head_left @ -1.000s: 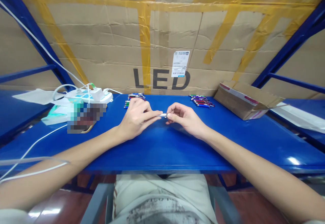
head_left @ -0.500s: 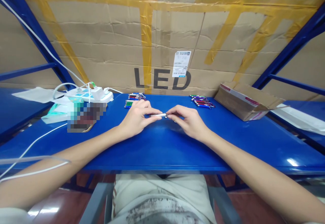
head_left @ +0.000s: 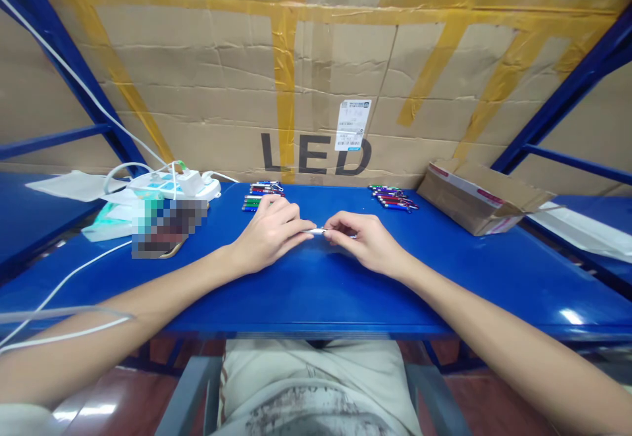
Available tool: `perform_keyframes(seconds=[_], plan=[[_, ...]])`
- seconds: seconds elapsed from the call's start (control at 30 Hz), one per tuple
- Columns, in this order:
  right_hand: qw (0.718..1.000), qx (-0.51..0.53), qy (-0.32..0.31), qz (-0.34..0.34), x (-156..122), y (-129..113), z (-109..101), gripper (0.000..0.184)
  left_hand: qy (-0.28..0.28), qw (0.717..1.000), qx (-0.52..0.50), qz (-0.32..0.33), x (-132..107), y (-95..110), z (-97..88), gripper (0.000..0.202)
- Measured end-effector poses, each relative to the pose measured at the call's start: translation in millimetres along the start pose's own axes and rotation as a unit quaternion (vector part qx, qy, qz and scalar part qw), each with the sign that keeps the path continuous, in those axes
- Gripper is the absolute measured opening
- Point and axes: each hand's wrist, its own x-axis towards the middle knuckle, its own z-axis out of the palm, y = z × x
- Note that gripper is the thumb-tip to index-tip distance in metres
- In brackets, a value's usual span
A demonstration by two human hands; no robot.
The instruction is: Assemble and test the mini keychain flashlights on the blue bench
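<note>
My left hand (head_left: 270, 233) pinches a slim, silver, pen-like tube (head_left: 316, 231) between thumb and fingers, holding it level just over the blue table. At the tube's other end, my right hand (head_left: 366, 240) is closed, with its thumb and fingertips meeting there. A thin shiny bit shows by the right fingers, too small to make out. Behind my left hand lies a row of small coloured metal tubes with clips (head_left: 264, 190), partly covered by that hand. A second group of such tubes (head_left: 392, 197) rests beyond my right hand.
An open cardboard box (head_left: 481, 199) stands at the back right. To the left are a white power strip (head_left: 200, 189) with cables, a pale green packet (head_left: 106, 225) and a blurred-out object (head_left: 170, 228). A large taped carton (head_left: 222, 93) rises behind the blue table (head_left: 306, 291).
Both hands have come slightly nearer to me with the silver tube. My left fingers have rolled over it, so less of the tube shows between the hands.
</note>
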Motion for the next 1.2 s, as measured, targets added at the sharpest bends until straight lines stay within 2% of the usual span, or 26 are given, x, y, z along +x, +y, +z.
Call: perform_keyframes(seconds=[0.13,0.23,0.37,0.47,0.57,0.67,0.83,0.9,1.0,1.2], plan=[[0.981,0.165,-0.018,0.104,3,-2,4,0.024,0.031,0.995,0.078,0.058,3,0,-3.3,0.016],[0.949,0.269,-0.028,0.166,6,-4,5,0.033,0.056,0.988,0.115,0.09,6,2,-6.2,0.012],[0.901,0.362,-0.045,0.234,9,-10,4,0.038,0.081,0.98,0.137,0.116,8,4,-9.4,0.018],[0.871,0.405,-0.059,0.272,10,-12,1,0.039,0.09,0.979,0.138,0.119,8,5,-9.7,0.019],[0.859,0.425,-0.075,0.276,10,-11,-1,0.041,0.068,0.988,0.118,0.074,6,4,-8.2,0.017],[0.874,0.409,-0.078,0.253,10,-8,-1,0.043,0.028,0.998,0.056,0.006,3,2,-6.1,0.016],[0.926,0.329,-0.031,0.183,9,-2,5,0.046,-0.002,0.998,-0.023,-0.057,0,0,-2.9,0.023],[0.949,0.281,-0.002,0.145,7,-1,8,0.041,-0.007,0.996,-0.042,-0.075,-1,0,-1.6,0.024],[0.984,0.154,0.024,0.084,4,-2,9,0.027,-0.018,0.99,-0.08,-0.111,0,-1,0.4,0.027],[1.0,-0.003,0.006,-0.008,2,-4,0,0.013,-0.033,0.975,-0.14,-0.171,1,-2,3.9,0.027]])
